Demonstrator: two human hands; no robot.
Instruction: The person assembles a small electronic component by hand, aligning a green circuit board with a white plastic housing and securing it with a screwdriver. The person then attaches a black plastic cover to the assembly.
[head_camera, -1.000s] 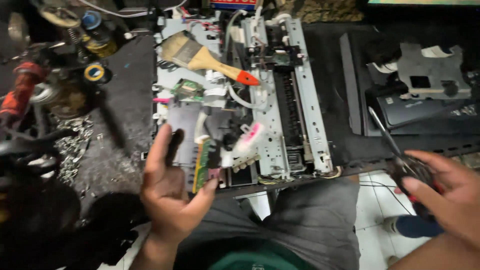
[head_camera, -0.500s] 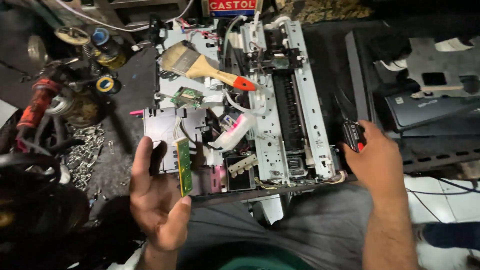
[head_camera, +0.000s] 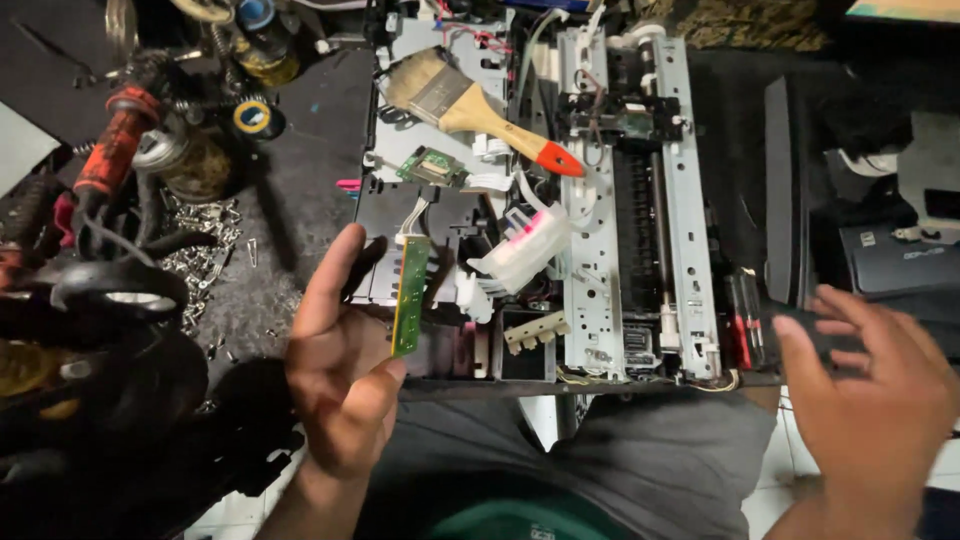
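Looking down past our grey-trousered lap (head_camera: 640, 470), we find our left hand (head_camera: 340, 365) raised at the near edge of the bench, thumb and fingertips pinching a narrow green circuit board (head_camera: 410, 295) that stands on edge, its white connector and wires at the top. Our right hand (head_camera: 870, 400) hovers to the right, blurred, fingers spread apart and holding nothing. Just beside it, against the frame of the opened printer (head_camera: 640, 230), lies a red-handled screwdriver (head_camera: 742, 325). Beyond the green board sits a translucent ink cartridge (head_camera: 525, 245) with a pink patch, and behind that a second small green board (head_camera: 432, 167). Farther back a paintbrush (head_camera: 470, 105) with a wooden handle and red tip lies across the chassis. On the left, loose screws (head_camera: 200, 250) litter the dark mat, with a roll of tape (head_camera: 253, 117) behind them.
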